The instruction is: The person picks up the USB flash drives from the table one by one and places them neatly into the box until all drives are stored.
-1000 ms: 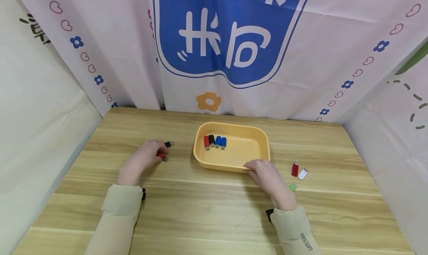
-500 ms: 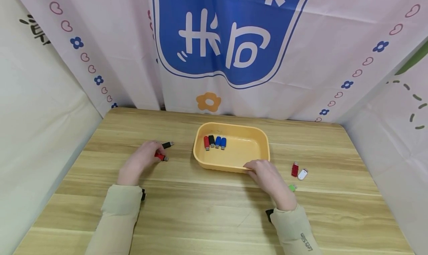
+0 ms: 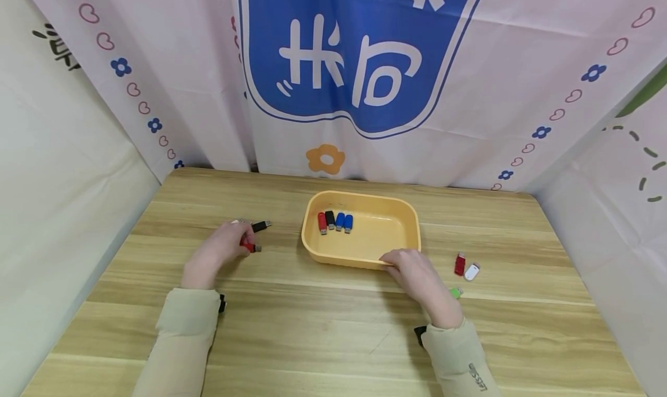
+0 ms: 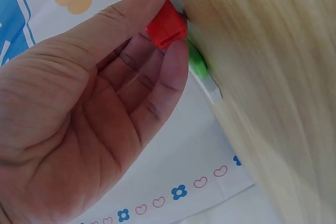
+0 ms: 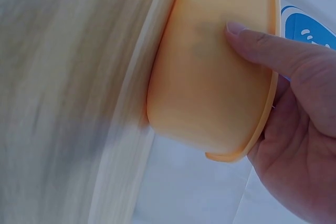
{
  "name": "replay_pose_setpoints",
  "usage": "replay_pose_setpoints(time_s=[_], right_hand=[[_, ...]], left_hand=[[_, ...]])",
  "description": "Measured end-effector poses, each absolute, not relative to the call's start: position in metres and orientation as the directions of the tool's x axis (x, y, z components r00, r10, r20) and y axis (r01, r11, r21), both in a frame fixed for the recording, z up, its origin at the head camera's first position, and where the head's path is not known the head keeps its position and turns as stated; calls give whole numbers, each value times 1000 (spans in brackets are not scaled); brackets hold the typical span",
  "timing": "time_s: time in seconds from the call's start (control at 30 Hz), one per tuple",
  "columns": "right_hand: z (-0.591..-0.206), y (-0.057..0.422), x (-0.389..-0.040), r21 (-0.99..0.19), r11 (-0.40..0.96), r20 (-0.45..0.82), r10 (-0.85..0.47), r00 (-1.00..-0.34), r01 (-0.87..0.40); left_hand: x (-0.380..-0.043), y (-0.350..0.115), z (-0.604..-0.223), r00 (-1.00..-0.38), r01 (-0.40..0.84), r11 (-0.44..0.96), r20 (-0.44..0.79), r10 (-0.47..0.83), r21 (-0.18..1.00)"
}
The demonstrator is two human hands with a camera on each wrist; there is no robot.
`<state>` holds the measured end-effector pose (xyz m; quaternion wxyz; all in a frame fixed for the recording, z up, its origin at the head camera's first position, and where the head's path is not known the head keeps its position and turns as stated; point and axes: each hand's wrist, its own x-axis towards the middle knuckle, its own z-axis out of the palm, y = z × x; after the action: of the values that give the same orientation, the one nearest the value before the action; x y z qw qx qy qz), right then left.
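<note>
My left hand (image 3: pixel 221 247) pinches a red USB stick (image 4: pixel 167 22) between thumb and fingers at the left of the table. Its metal plug points right in the head view. Just behind lies a black USB stick (image 3: pixel 260 226), and a green one (image 4: pixel 198 61) shows beyond my fingers in the left wrist view. My right hand (image 3: pixel 419 278) grips the near right wall of a yellow plastic box (image 5: pixel 210 87), thumb outside and fingers over the rim. Inside the box, at its left, a red USB stick (image 3: pixel 322 223), a black one (image 3: pixel 330 219) and two blue ones (image 3: pixel 344 222) lie side by side.
Right of the box lie a dark red USB stick (image 3: pixel 460 264) and a white one (image 3: pixel 472 271). A green stick (image 3: pixel 456 293) is partly hidden by my right wrist. The wooden table (image 3: pixel 323 333) ends at a printed cloth (image 3: pixel 281 148) behind.
My left hand has shifted slightly left and nearer, and the red USB stick has turned a little, its plug now pointing more to the right. My right hand and the box have stayed put.
</note>
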<state>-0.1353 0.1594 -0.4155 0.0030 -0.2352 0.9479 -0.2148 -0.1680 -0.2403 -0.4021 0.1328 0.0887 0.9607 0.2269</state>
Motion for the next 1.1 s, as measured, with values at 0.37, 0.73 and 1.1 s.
replay_pose_setpoints(time_s=[0.37,0.73,1.1], right_hand=[[-414,159,-135,-418,792,93,-450,-888,-445],[-413,159,-135,-410,789,98,-461,-882,-458],[-413,157,-134,-411,791,102,-455,-885,-454]], left_hand=[[-170,-239,-398,-965,152,849,-109,238,506],[-173,-225,-391,-964,261,831,92,249,492],[-172,-209,-387,-941,329,798,249,230,505]])
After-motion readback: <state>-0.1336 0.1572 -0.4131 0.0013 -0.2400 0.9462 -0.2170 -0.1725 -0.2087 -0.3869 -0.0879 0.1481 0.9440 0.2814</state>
